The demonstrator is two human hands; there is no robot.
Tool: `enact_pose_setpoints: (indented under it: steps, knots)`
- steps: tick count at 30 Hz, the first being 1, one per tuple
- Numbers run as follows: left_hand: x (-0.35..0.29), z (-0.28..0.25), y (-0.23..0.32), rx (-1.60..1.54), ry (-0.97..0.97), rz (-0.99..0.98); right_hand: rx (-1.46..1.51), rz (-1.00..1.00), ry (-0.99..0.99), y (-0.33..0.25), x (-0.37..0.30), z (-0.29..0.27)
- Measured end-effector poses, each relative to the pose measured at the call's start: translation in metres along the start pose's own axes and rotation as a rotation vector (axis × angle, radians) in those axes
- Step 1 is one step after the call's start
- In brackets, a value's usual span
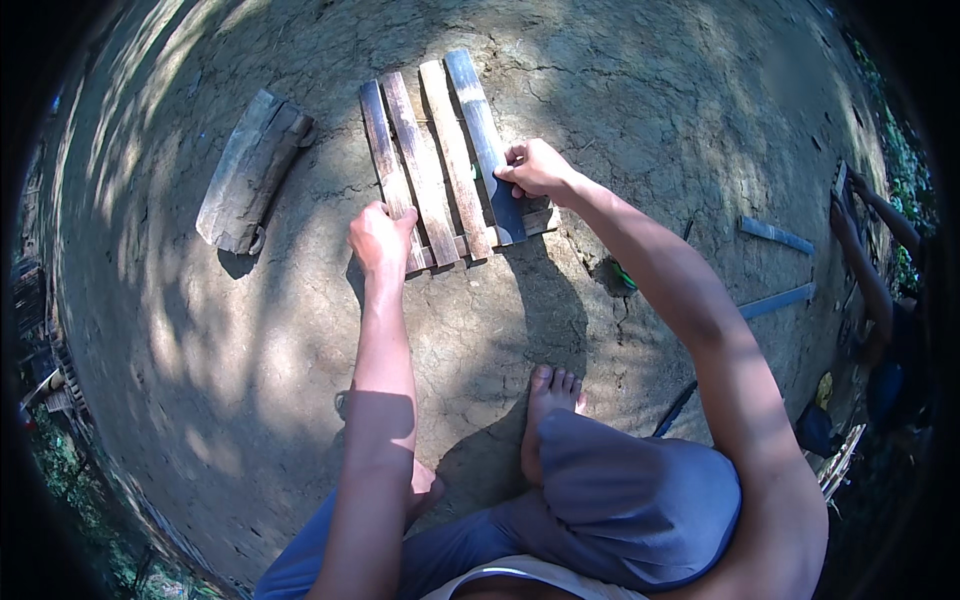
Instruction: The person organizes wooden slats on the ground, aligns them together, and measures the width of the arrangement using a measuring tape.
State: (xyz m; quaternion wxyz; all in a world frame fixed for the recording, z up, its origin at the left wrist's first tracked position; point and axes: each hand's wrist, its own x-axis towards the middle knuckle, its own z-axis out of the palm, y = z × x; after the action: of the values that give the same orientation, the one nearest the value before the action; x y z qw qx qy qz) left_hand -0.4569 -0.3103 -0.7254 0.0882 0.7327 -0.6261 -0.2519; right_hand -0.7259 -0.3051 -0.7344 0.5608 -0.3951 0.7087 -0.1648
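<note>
Several flat slats, wood or bamboo, lie side by side on a crosspiece (pixel 541 221) that runs under their near ends. Another strip seems to pass beneath them farther up. My left hand (pixel 383 238) is closed on the near part of the leftmost slat (pixel 380 135), its thumb along the top. With curled fingers and thumb, my right hand (pixel 538 170) grips the right edge of the dark rightmost slat (pixel 476 110). Between these two lie a brownish slat (pixel 418 165) and a paler slat (pixel 454 155). The undersides are hidden.
A thick split log (pixel 255 170) rests on the cracked soil to the left. Two loose strips, an upper strip (pixel 777 235) and a lower strip (pixel 778 300), lie at right. A small green object (pixel 624 275) sits near my right forearm. Another person's hands (pixel 845 210) hold something at far right.
</note>
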Motion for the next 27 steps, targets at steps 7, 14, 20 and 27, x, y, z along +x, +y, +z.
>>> enact_pose_setpoints:
  steps: [7,14,20,27]
  knots:
    - [0.0,-0.006,0.003,-0.042,-0.025,-0.02,-0.002,-0.053,0.045,-0.001,0.001,0.003]
    - [0.008,0.008,-0.041,0.107,0.115,0.116,-0.15,-0.159,0.14,0.0,0.005,0.004]
    - [-0.043,0.005,-0.027,0.04,0.176,0.494,-0.248,-0.339,0.321,0.005,-0.047,-0.002]
    - [-0.071,0.006,-0.025,0.082,0.032,0.756,-0.701,-1.017,0.267,0.045,-0.087,0.028]
